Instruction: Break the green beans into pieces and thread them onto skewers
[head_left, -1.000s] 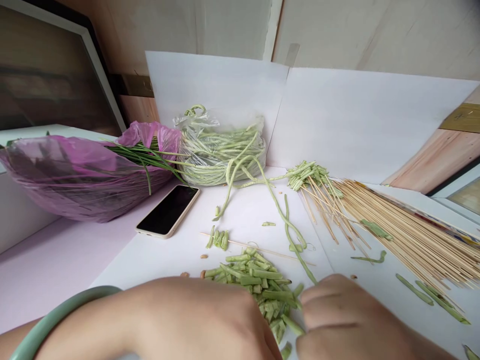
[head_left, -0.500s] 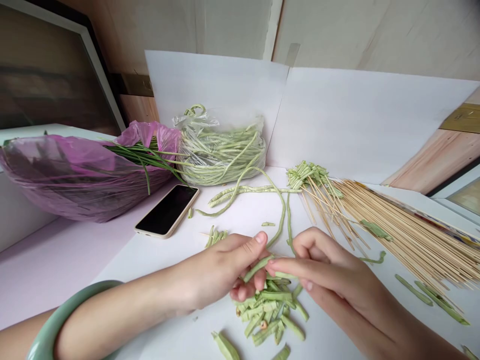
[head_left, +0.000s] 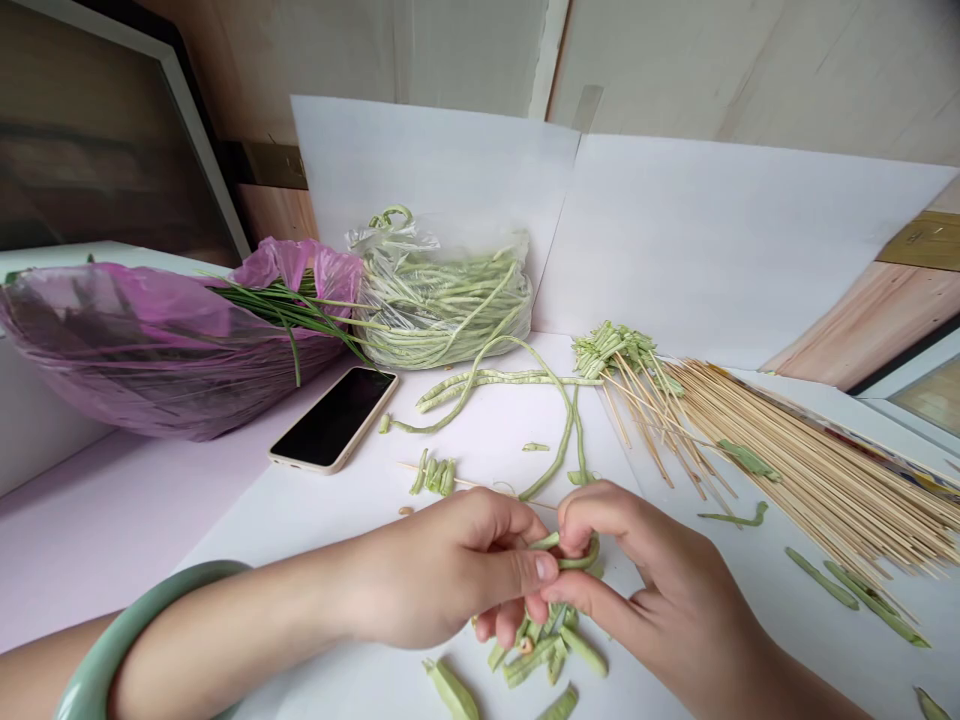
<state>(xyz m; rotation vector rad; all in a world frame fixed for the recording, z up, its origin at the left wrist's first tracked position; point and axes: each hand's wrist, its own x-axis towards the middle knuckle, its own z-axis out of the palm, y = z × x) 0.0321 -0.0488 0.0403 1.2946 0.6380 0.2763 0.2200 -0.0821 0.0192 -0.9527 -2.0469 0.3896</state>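
Observation:
My left hand [head_left: 457, 570] and my right hand [head_left: 637, 580] meet above the table, and both pinch a bent green yard-long bean [head_left: 570, 552] between thumbs and fingers. Beneath them lies a heap of cut bean pieces [head_left: 544, 650], partly hidden by my fingers. A long uncut bean [head_left: 561, 450] curves across the white paper towards my hands; I cannot tell if it joins the held piece. Nearby, a wooden skewer [head_left: 480, 484] carries a few bean pieces [head_left: 433, 478]. A pale green bangle [head_left: 127, 640] circles my left wrist.
A clear plastic bag of long beans [head_left: 442, 305] stands behind the white paper. To its left are a pink bag with chives [head_left: 150, 350] and a smartphone [head_left: 334, 420]. A large fan of bamboo skewers [head_left: 810, 470] lies on the right, with loose bean strips [head_left: 874, 605].
Both hands have risen from the heap and come closer together. The held bean is now bent into a curve. The long bean on the paper has shifted a little.

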